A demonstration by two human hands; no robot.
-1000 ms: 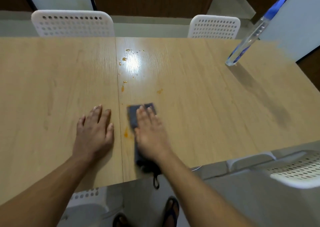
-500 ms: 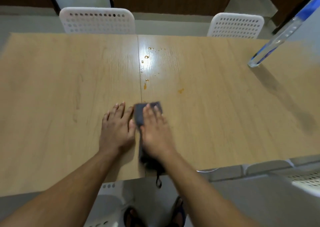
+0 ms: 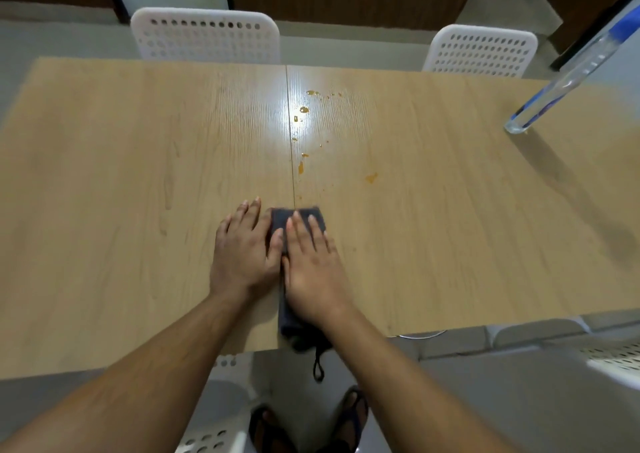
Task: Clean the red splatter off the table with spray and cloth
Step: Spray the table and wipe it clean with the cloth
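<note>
At the near edge of the worktop (image 3: pixel 104 210), the right hand (image 3: pixel 311 272) lies flat on a folded dark grey cloth (image 3: pixel 298 215), fingers straight and pressing it down; its grip is open, nothing curled round. The left hand (image 3: pixel 242 255) lies flat just beside it, palm on the bare wood, fingers straight and spread, its thumb side touching the cloth's left edge; its grip is open too. The cloth sits across the seam between the two worktop panels, its far end showing beyond the right fingertips and its near end hanging over the worktop edge, with a small dark loop (image 3: pixel 318 369) dangling below.

Beyond the cloth, orange-red splatter (image 3: pixel 300 167) dots the wood along the seam and to its right, running up toward a bright glare patch; one separate spot (image 3: pixel 371 177) lies further right. None of these drops touches the cloth.

Well apart, at the far right of the worktop, a clear spray bottle (image 3: pixel 554 89) with a blue top stands, looking tilted in the wide-angle view. Two white perforated chairs (image 3: pixel 204 37) stand at the far side, and sandalled feet (image 3: pixel 349 421) show below the worktop.
</note>
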